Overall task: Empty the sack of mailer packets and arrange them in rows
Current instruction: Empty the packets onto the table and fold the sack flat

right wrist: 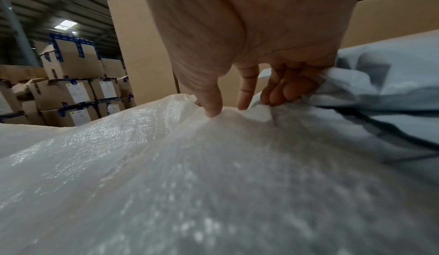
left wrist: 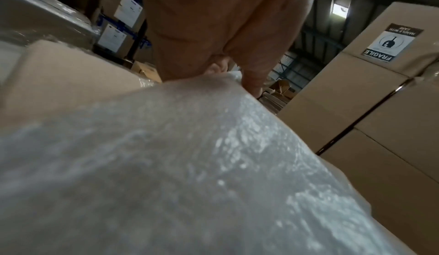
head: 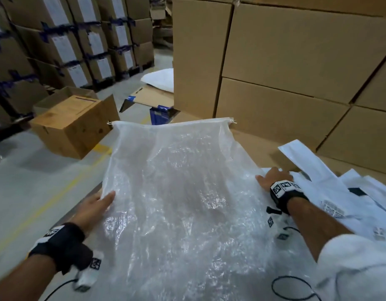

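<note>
The sack (head: 176,192) runs off the near edge of the head view, so its near end cannot be seen. The left hand (head: 94,208) has its fingers hidden under the sack's left edge. The mailer packets (head: 339,192) at right are cut off by the frame, their printing too blurred to read.

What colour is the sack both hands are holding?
Translucent white, woven; the sack shows best in the head view.
</note>
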